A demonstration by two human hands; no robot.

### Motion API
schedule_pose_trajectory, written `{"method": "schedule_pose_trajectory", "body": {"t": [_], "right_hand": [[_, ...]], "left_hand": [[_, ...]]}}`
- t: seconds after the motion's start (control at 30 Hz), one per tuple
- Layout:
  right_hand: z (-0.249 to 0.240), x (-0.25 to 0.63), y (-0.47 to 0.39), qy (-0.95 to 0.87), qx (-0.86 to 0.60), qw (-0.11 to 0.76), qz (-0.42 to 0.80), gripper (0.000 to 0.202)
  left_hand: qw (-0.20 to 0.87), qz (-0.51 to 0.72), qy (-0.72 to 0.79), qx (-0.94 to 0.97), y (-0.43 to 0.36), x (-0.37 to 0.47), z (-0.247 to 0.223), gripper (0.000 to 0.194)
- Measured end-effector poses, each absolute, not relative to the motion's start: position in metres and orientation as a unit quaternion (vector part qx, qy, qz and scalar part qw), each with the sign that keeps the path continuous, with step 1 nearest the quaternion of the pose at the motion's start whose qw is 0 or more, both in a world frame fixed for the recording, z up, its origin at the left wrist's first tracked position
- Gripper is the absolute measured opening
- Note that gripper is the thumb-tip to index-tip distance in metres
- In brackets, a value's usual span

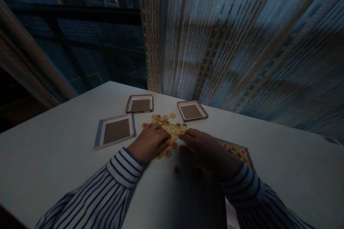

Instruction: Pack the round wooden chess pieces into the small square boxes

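Round yellowish pieces with red or black characters lie in a loose pile (172, 126) on the white table (67, 132). My left hand (151, 140) rests over the pile's left side, palm down, its fingers curled onto pieces; what the fingertips hold, if anything, is hidden. My right hand (202, 148) is at the pile's right edge, fingertips beside a yellow piece (183, 128); its grip is too dark to make out. Red-marked pieces (167, 152) lie below my left hand. Partly behind my right wrist, a box (251, 161) holds rows of red-marked pieces.
Three shallow trays or lids with brown bottoms stand beyond the hands: one at the left (97, 139), one at the back (153, 103) and one at the back right (206, 115). A dark-marked piece (177, 171) lies in shadow nearer me. String curtains (193, 43) hang behind the table.
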State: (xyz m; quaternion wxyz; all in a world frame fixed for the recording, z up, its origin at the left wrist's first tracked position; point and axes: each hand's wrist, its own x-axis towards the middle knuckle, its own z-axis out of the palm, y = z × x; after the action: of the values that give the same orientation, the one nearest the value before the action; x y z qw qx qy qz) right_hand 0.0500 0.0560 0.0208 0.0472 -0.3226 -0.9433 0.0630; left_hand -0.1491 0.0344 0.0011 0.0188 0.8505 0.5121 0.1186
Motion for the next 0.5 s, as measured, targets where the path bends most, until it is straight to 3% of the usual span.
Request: {"method": "schedule_pose_trajectory", "body": {"t": [0.5], "right_hand": [[0.021, 0.051, 0.057, -0.938, -0.339, 0.053, 0.041, 0.028]], "left_hand": [[0.017, 0.268, 0.486, 0.832, 0.033, -0.161, -0.005, 0.033]]}}
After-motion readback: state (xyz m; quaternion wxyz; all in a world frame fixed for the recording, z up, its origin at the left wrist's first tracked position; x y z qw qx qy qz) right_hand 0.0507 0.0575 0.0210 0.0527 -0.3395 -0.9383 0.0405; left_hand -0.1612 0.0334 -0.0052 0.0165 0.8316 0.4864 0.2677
